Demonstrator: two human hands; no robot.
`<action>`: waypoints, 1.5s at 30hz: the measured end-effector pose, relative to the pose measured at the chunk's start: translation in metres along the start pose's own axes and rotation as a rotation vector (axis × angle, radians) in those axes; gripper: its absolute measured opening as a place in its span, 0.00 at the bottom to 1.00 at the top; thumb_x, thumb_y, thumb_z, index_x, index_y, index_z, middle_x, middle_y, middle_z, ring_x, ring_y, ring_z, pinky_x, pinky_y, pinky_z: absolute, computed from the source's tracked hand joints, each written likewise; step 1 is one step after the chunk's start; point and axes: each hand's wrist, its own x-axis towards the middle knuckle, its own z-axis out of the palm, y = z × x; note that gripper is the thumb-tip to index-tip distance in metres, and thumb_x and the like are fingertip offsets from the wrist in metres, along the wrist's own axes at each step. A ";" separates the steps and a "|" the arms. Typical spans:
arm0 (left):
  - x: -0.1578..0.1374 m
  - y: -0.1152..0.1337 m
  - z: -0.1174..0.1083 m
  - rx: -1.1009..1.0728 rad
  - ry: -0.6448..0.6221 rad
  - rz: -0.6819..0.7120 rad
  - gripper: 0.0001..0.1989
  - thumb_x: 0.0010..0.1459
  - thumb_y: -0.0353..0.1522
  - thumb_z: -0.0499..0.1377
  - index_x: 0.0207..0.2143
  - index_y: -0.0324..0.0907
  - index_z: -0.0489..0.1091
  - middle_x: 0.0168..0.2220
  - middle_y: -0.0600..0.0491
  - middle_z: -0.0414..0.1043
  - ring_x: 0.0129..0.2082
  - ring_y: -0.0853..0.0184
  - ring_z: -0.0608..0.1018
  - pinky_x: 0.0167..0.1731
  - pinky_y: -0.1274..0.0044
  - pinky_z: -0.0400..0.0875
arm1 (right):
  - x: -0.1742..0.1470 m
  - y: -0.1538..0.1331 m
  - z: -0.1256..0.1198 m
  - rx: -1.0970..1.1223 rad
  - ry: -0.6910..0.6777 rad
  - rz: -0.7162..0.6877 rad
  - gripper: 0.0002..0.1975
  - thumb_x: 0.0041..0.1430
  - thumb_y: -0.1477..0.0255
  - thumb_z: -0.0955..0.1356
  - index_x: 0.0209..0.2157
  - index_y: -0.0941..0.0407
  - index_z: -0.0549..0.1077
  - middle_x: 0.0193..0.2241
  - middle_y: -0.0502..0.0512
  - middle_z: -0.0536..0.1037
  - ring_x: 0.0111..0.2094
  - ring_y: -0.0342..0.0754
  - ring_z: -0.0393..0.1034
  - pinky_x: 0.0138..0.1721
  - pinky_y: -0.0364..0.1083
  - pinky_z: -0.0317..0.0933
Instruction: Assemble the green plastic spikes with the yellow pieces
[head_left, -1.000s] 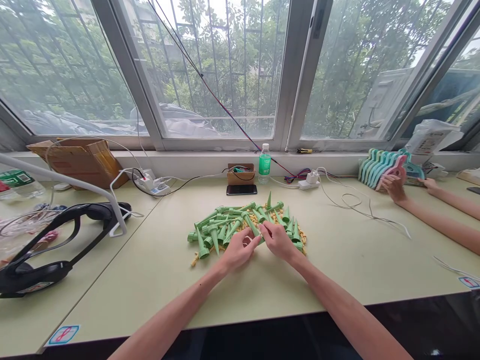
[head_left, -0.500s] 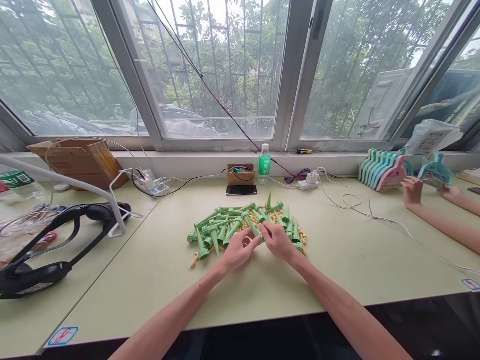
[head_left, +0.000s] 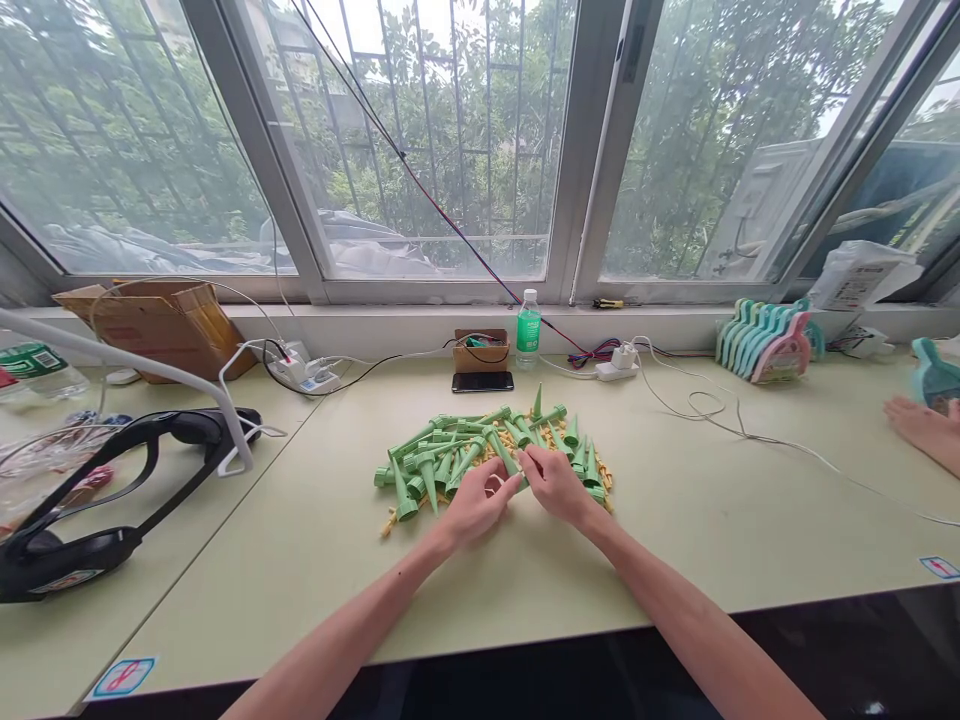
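At the front of a pile of green plastic plant-watering spikes (head_left: 424, 470), my two hands meet. My left hand (head_left: 480, 500) is closed, thumb and fingers pinching a green watering spike (head_left: 502, 452) that slants up and away. My right hand (head_left: 555, 484) grips the same spike's near end, its fingers bent tightly over it. That end is mostly hidden by my fingers, so I cannot see whether a small part is in them too. Small yellow plastic pieces (head_left: 388, 522) lie under and around the pile.
Behind the pile are a black phone (head_left: 482, 382), a small cardboard box (head_left: 481, 352) and a bottle (head_left: 529, 328). Black headgear (head_left: 142, 500) lies left. At right are a cable (head_left: 795, 448), a row of plastic hangers (head_left: 765, 340) and another person's hand (head_left: 922, 432).
My hands stay almost still on the spike. At the right, the other person's hands have pulled back rightward from the hanger row, taking a blue-green item with them.
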 end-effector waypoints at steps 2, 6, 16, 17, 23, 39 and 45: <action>0.000 0.000 0.000 0.003 0.000 0.003 0.17 0.59 0.46 0.54 0.35 0.40 0.66 0.23 0.57 0.63 0.20 0.71 0.70 0.19 0.78 0.65 | 0.000 0.000 0.000 0.000 0.001 0.003 0.19 0.67 0.64 0.56 0.22 0.54 0.52 0.17 0.45 0.56 0.19 0.42 0.49 0.22 0.44 0.45; -0.001 0.002 0.001 0.007 0.019 0.017 0.17 0.58 0.46 0.55 0.29 0.41 0.63 0.23 0.57 0.63 0.20 0.72 0.69 0.19 0.78 0.65 | 0.000 0.001 0.001 0.001 -0.001 0.007 0.19 0.67 0.64 0.56 0.22 0.54 0.52 0.17 0.45 0.56 0.19 0.42 0.49 0.22 0.44 0.45; -0.002 0.002 0.001 0.031 0.038 0.045 0.16 0.58 0.43 0.56 0.27 0.41 0.60 0.24 0.57 0.62 0.21 0.72 0.68 0.21 0.79 0.66 | 0.000 0.002 0.001 -0.021 -0.004 0.006 0.19 0.67 0.65 0.56 0.21 0.54 0.52 0.17 0.45 0.56 0.19 0.42 0.49 0.22 0.43 0.45; -0.002 0.002 0.001 0.037 0.039 0.046 0.16 0.58 0.42 0.56 0.27 0.41 0.60 0.24 0.57 0.62 0.21 0.72 0.68 0.21 0.79 0.66 | 0.000 0.002 0.001 -0.022 -0.005 0.006 0.19 0.67 0.65 0.56 0.21 0.54 0.52 0.17 0.45 0.56 0.19 0.41 0.49 0.22 0.43 0.45; -0.001 0.001 0.001 0.066 0.057 0.067 0.15 0.58 0.41 0.57 0.26 0.41 0.59 0.23 0.58 0.62 0.21 0.73 0.68 0.23 0.79 0.66 | 0.000 0.003 0.001 -0.021 -0.012 0.004 0.19 0.67 0.66 0.56 0.21 0.54 0.51 0.17 0.45 0.55 0.19 0.41 0.48 0.22 0.43 0.44; -0.002 0.002 0.003 0.005 0.090 0.100 0.12 0.55 0.40 0.60 0.32 0.40 0.65 0.27 0.57 0.64 0.21 0.74 0.69 0.21 0.80 0.67 | 0.000 -0.002 0.000 0.025 -0.001 0.000 0.19 0.67 0.65 0.57 0.22 0.54 0.53 0.17 0.45 0.55 0.19 0.41 0.49 0.23 0.43 0.45; -0.001 0.002 0.005 -0.017 0.134 0.093 0.12 0.57 0.40 0.59 0.30 0.41 0.62 0.25 0.58 0.62 0.20 0.74 0.68 0.20 0.81 0.64 | 0.000 -0.004 -0.001 0.099 0.016 0.037 0.15 0.66 0.64 0.59 0.26 0.55 0.59 0.18 0.45 0.59 0.19 0.42 0.51 0.23 0.43 0.47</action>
